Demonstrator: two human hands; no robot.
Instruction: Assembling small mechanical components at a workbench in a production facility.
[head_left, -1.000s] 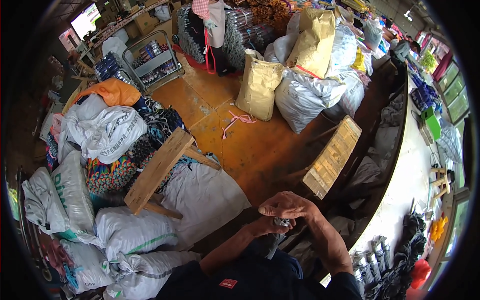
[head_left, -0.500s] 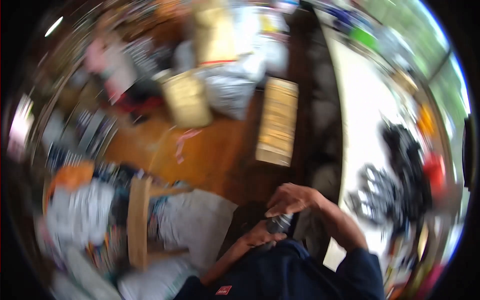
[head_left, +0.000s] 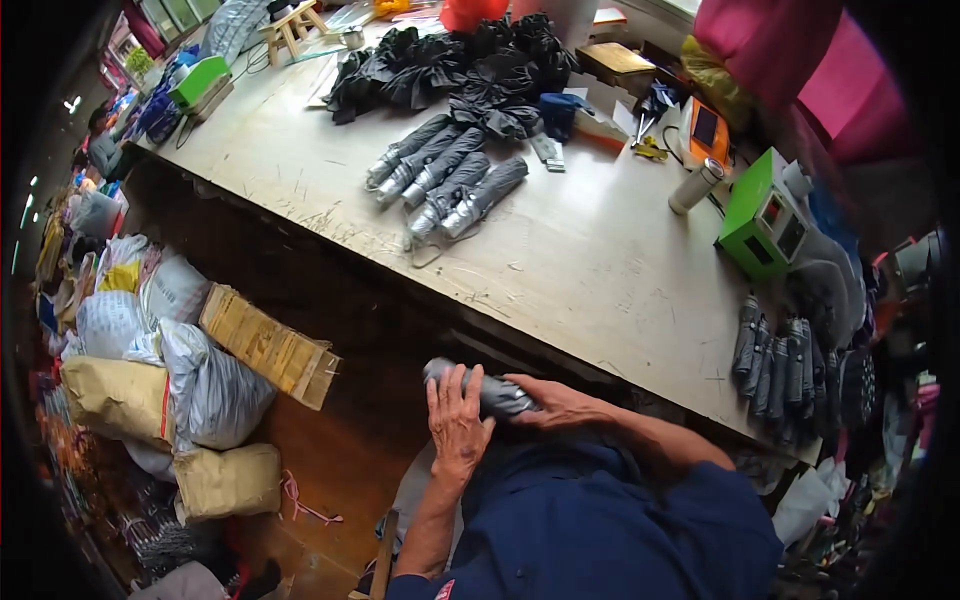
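A folded grey compact umbrella [head_left: 500, 397] lies across my lap area, held between both hands. My left hand [head_left: 458, 425] closes over its left end, the long fingers laid across the fabric. My right hand [head_left: 555, 402] wraps round the other end. Its fingertips are partly hidden behind the umbrella. On the pale worktable ahead, several folded grey umbrellas [head_left: 440, 180] lie side by side in a row. Behind them spreads a heap of loose black umbrellas [head_left: 430, 70].
The worktable's [head_left: 560, 290] front edge runs diagonally just beyond my hands. A green box-shaped device [head_left: 765, 215] and a flask [head_left: 697, 187] stand on its right. More folded umbrellas [head_left: 775, 360] bunch at the right end. Cardboard [head_left: 270, 345] and sacks [head_left: 215, 385] occupy the floor left.
My view has swung right toward the worktable. The umbrella stays in both hands; the hand that lay over its top has shifted, and the umbrella now lies more sideways.
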